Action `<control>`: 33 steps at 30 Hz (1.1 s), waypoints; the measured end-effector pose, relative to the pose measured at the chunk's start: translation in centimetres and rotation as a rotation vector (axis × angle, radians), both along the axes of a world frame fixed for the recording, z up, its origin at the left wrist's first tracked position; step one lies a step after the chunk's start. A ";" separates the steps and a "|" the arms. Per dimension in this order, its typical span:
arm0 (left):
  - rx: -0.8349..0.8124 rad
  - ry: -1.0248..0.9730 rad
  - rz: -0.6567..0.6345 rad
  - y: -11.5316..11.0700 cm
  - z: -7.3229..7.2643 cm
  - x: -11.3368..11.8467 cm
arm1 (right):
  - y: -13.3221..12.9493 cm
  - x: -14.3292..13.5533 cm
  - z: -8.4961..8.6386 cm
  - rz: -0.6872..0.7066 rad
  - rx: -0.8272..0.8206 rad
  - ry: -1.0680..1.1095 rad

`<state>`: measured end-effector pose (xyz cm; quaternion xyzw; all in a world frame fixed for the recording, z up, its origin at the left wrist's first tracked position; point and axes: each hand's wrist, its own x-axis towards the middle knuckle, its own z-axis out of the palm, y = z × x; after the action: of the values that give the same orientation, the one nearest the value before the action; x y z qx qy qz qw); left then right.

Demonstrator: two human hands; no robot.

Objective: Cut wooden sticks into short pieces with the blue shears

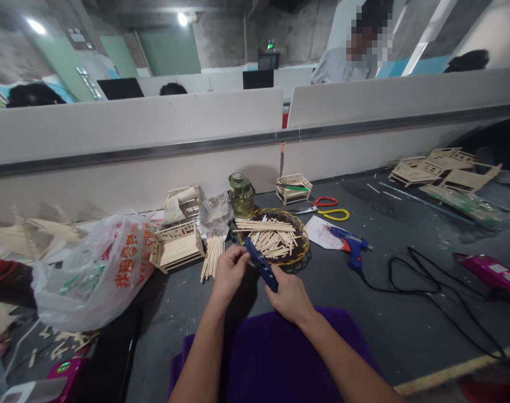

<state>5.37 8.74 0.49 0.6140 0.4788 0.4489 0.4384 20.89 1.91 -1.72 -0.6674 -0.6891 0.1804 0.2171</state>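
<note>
My right hand (291, 295) is wrapped round a dark blue plier-like tool (261, 265), whose far end points up and left. Beside that end, the fingertips of my left hand (230, 273) are pinched together; what they hold, if anything, is too small to make out. Just beyond the tool is a yellow-rimmed woven basket (305, 246) with many short wooden sticks (275, 242) in it. A bundle of longer sticks (213, 256) lies to the left of the basket, close to my left hand. Below both hands is a purple surface (288, 352).
Left are a small stick-built frame (179, 246) and a white plastic bag (95, 274). A green jar (241, 195) stands behind the basket. Right lie scissors (322, 210), a blue glue gun (352, 246) with a looping black cord (391, 288), and stick models (422, 168). A person (347, 64) stands beyond the partition.
</note>
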 end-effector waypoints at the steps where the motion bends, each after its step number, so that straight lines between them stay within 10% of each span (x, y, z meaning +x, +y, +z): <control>1: -0.059 -0.047 0.010 -0.1 0.0 0.0 | -0.1 0.0 0.2 -0.006 0.011 0.021; 14: -0.329 -0.469 -0.098 -1.5 0.8 -0.7 | -0.3 0.4 -0.3 -0.069 0.070 0.643; 33: -0.198 -0.417 -0.177 -2.4 2.3 -1.1 | -1.5 -0.5 0.4 -0.012 0.275 0.071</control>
<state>4.25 6.33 2.79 0.5016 0.3640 0.4767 0.6234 20.44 0.43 -1.33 -0.6285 -0.6953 0.1064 0.3319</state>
